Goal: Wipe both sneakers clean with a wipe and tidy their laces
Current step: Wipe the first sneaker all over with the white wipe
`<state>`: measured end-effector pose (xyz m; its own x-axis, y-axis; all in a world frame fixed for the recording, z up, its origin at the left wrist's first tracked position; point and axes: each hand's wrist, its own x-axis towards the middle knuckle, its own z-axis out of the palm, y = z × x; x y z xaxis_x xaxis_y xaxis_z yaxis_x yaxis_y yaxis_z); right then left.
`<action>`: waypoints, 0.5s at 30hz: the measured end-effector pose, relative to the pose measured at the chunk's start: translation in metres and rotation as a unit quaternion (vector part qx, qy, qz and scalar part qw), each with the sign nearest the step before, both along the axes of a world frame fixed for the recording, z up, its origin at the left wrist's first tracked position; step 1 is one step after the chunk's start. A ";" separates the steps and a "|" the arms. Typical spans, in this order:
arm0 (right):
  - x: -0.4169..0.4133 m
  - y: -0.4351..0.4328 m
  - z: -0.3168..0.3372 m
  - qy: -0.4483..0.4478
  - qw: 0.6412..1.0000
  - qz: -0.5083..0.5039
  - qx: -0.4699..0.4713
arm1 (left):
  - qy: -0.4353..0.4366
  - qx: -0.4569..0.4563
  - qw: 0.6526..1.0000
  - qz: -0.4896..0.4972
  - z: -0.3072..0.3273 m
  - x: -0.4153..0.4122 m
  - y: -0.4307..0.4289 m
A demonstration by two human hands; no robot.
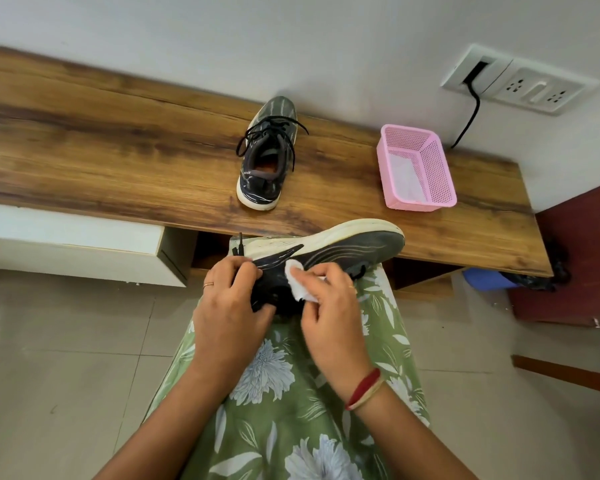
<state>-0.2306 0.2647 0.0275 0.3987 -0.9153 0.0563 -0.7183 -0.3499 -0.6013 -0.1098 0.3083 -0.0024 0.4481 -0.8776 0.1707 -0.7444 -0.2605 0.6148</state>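
- Left hand (227, 306) gripped heel of sideways sneaker (343, 249), fingers curled.
- Right hand (329, 306) pinched white wipe (300, 282) against its dark side.
- Second sneaker (269, 150) upright on wooden shelf (118, 150) — laces loose.

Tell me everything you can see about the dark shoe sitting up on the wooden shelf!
The dark grey sneaker with thin pale stripes and a white sole stands upright on the brown wooden shelf, heel toward the camera, toe toward the wall. Its upper looks like woven fabric, its inside orange. Its black laces are untied, ends spilling over both sides. No hand touches it; the pink plastic basket sits apart on its right.
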 end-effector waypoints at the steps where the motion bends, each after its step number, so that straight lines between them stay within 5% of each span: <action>1: 0.003 0.005 0.000 0.002 1.000 0.025 -0.002 | -0.007 0.004 1.000 0.005 0.001 0.000 -0.001; 4: 0.003 0.012 0.000 0.062 0.992 0.081 -0.068 | -0.017 0.005 1.000 0.024 0.005 -0.002 -0.003; 7: -0.004 0.000 -0.004 0.089 0.989 0.012 -0.119 | -0.026 0.022 0.999 0.017 0.007 -0.001 -0.003; 12: 0.004 0.013 -0.001 0.122 0.977 0.098 -0.143 | -0.023 0.031 0.999 0.024 0.009 0.000 -0.002; 15: -0.005 -0.002 -0.001 0.148 0.975 0.058 -0.156 | -0.031 0.036 0.999 0.016 0.008 0.000 -0.003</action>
<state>-0.2359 0.2628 0.0261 0.5398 -0.8196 0.1918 -0.7891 -0.5721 -0.2238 -0.1103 0.3055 0.0060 0.4670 -0.8737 0.1361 -0.7705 -0.3266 0.5474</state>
